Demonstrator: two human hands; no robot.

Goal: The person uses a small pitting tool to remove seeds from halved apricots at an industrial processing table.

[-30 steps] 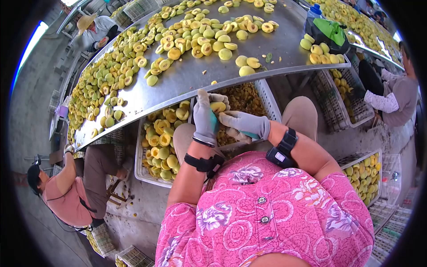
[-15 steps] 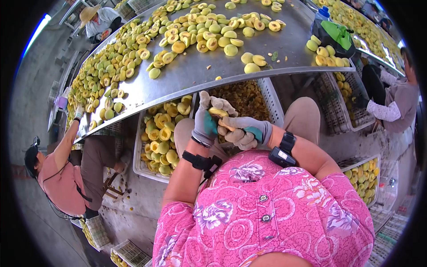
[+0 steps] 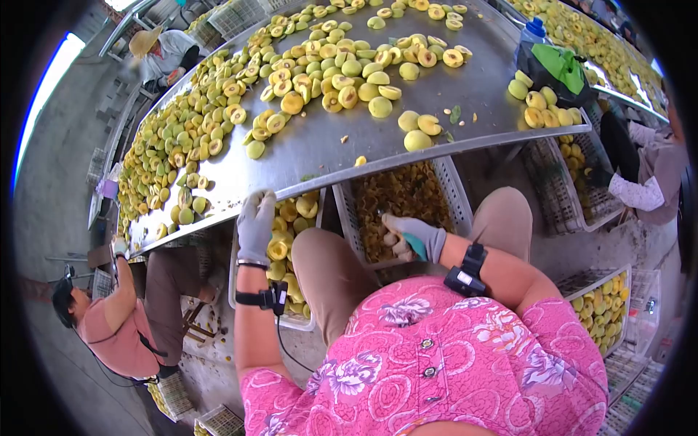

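Observation:
My left hand (image 3: 256, 227), in a grey-white glove, is over the crate of yellow fruit halves (image 3: 280, 251), close to the front edge of the metal table (image 3: 313, 180). Its fingers are bent down and together; anything inside them is hidden. My right hand (image 3: 416, 238), gloved in grey and green, is closed above the crate of brown-yellow scraps (image 3: 456, 190). A small dark tip shows at its thumb side, apparently part of a small tool, the rest covered by the fingers. Many green-yellow fruit halves (image 3: 349, 69) lie on the table.
A co-worker in pink (image 3: 120, 330) sits at the left, another person (image 3: 163, 54) is at the far left, and a third (image 3: 651, 174) is at the right. A blue-capped bottle (image 3: 532, 33) and green bag (image 3: 560, 65) stand on the table. A fruit crate (image 3: 603, 309) is at my right.
My hands have parted. The left moved leftward from the fruit piece held between both hands to over the fruit crate; the right moved slightly lower and right. The co-worker's arm at left drew back.

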